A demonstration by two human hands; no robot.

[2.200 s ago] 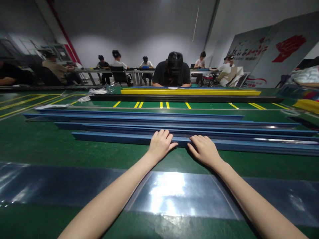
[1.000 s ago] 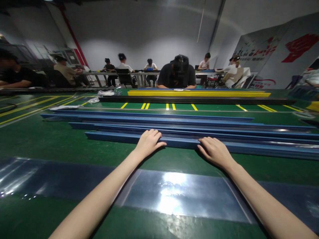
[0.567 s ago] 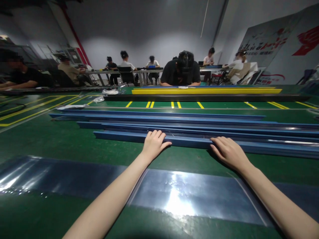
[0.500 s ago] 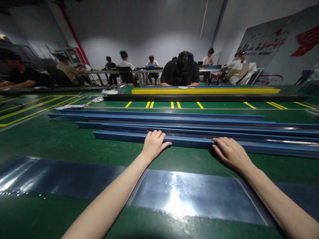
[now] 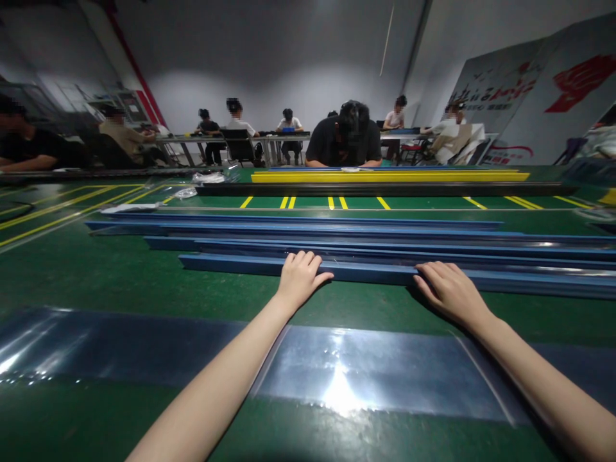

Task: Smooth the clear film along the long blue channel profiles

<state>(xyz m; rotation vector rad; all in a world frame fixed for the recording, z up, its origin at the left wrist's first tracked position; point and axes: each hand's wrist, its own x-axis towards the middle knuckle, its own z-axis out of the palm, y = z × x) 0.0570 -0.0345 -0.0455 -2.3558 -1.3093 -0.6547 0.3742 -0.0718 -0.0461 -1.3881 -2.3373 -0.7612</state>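
Note:
My left hand point(image 5: 300, 277) grips the nearest long blue channel strip point(image 5: 370, 273), its fingers curled over the top and its thumb along the front face. Farther right, my right hand point(image 5: 448, 287) holds the same strip, fingers over its upper edge and thumb in front. Their fingertips are partly hidden behind the edge. More blue strips point(image 5: 231, 230) lie close behind, roughly parallel. Under my forearms a clear, shiny plastic sheet point(image 5: 399, 366) stretches across the green table point(image 5: 144, 289).
Beyond the blue strips lie a black strip point(image 5: 385, 188) and a yellow strip point(image 5: 385, 176). Crumpled clear plastic point(image 5: 185, 192) sits at the back left. A co-worker point(image 5: 344, 138) leans over the table's far side. Several people sit at tables farther back.
The view has shifted slightly. Both hands stay on the blue channel strip, with no clear movement of the strip along the table.

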